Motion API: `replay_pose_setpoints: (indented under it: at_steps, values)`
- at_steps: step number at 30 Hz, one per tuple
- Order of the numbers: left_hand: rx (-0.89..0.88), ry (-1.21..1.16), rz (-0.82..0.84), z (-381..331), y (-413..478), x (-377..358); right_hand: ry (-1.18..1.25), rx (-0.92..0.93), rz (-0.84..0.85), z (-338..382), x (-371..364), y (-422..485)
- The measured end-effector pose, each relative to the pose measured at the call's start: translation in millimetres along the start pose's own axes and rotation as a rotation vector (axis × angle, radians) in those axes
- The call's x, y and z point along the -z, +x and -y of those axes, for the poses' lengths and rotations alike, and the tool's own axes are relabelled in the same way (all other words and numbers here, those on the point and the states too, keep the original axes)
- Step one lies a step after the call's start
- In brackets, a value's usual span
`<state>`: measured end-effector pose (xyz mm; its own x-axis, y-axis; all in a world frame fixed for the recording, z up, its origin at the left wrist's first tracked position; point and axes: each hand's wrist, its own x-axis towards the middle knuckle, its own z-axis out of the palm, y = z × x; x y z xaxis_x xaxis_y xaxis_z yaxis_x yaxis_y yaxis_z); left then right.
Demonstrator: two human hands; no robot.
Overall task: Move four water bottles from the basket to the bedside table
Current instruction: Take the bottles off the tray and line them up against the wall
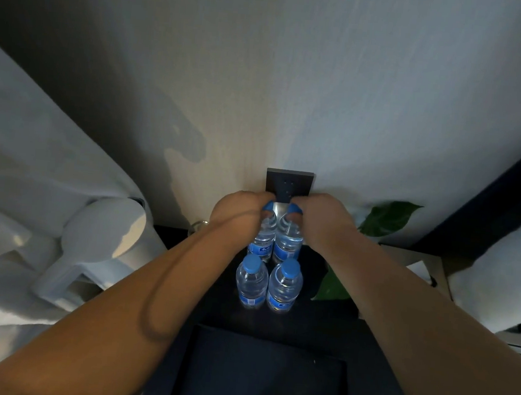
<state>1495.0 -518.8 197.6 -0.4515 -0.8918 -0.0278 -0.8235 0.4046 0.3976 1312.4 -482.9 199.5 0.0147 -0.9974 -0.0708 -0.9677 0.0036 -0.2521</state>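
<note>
Both hands reach past two near bottles point(267, 281) standing on the dark surface point(212, 303), left hand point(239, 209) and right hand point(323, 217) each closed round a blue-capped far bottle point(288, 237) by the wall switch plate point(289, 185).

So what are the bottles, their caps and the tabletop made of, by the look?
Bottles: clear thin plastic, glossy; you see through them and the walls are ribbed. Caps: opaque blue plastic, smooth. Tabletop: dark and matte, no visible grain; could be painted wood or laminate, too dim to tell.
</note>
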Motion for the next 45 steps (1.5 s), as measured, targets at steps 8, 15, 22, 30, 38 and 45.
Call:
replay_pose_setpoints:
  at_steps: [8,15,22,30,38,45]
  values:
    - [-0.006,-0.039,0.038,4,3,-3,-0.054,-0.037,0.063,6,8,3]
    - [-0.061,-0.109,0.097,15,6,5,-0.140,-0.100,0.083,18,3,3]
    - [-0.066,-0.151,0.096,16,3,8,-0.179,-0.088,0.082,25,-1,1]
    - [-0.073,-0.162,0.103,14,3,7,-0.143,-0.121,0.100,20,2,0]
    - [-0.039,-0.076,0.023,9,6,10,-0.120,-0.126,0.049,23,-1,-3]
    - [0.009,-0.103,-0.011,6,4,7,-0.126,-0.135,0.058,25,2,0]
